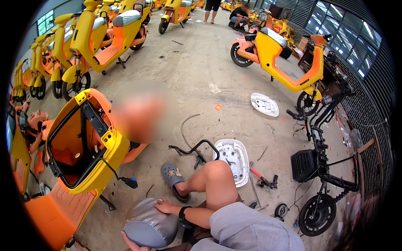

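Note:
A grey textured scooter seat cushion (148, 224) lies in front of me, low in the view, just above the concrete floor. My left hand (130, 242) comes up from the bottom edge and grips its near underside; only the fingers show. My right hand (164, 206), with a black band on the wrist, grips the cushion's upper edge, its grey-sleeved arm reaching in from the right. My bent bare knee (217, 175) and a foot in a grey clog (172, 178) are just beyond the cushion.
A yellow and orange scooter (83, 142) with an open seat well stands close on my left. On the floor ahead lie a white seat base (232, 159), a black bent rack (194, 150), a red-handled tool (261, 178) and another white panel (264, 104). A stripped black frame (318, 167) stands at right. More scooters and people are farther back.

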`<act>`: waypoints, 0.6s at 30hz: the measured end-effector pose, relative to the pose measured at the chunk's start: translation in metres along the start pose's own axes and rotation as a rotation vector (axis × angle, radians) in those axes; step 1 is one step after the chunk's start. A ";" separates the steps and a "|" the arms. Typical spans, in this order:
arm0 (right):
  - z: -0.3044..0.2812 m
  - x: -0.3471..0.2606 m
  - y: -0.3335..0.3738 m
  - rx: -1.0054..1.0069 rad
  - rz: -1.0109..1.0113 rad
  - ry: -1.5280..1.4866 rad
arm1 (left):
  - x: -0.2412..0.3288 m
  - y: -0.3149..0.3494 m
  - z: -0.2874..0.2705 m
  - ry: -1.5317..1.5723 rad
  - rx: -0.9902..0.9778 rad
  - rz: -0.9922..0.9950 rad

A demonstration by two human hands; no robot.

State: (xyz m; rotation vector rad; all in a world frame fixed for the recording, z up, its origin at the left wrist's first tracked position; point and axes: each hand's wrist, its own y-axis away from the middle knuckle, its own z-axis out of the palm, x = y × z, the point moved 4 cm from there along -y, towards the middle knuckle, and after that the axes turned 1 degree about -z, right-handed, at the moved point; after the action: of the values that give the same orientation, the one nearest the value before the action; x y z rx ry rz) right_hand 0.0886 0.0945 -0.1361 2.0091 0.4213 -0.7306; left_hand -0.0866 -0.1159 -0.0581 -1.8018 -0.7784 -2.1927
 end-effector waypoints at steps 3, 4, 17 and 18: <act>0.001 -0.001 -0.005 -0.006 -0.096 -0.034 | -0.015 0.005 -0.008 -0.050 -0.024 0.033; 0.000 0.001 -0.007 0.020 -0.091 -0.068 | -0.019 0.007 -0.007 0.110 0.018 -0.017; -0.012 0.009 0.006 0.226 -0.228 -0.162 | 0.061 0.025 0.059 0.443 0.308 -0.096; -0.012 0.008 0.008 0.212 -0.232 -0.153 | 0.060 0.026 0.060 0.457 0.313 -0.101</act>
State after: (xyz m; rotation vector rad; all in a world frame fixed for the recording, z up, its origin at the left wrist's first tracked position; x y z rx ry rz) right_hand 0.1028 0.1003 -0.1312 2.1035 0.5092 -1.1053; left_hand -0.0374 -0.0965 0.0134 -1.0821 -1.0430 -2.2605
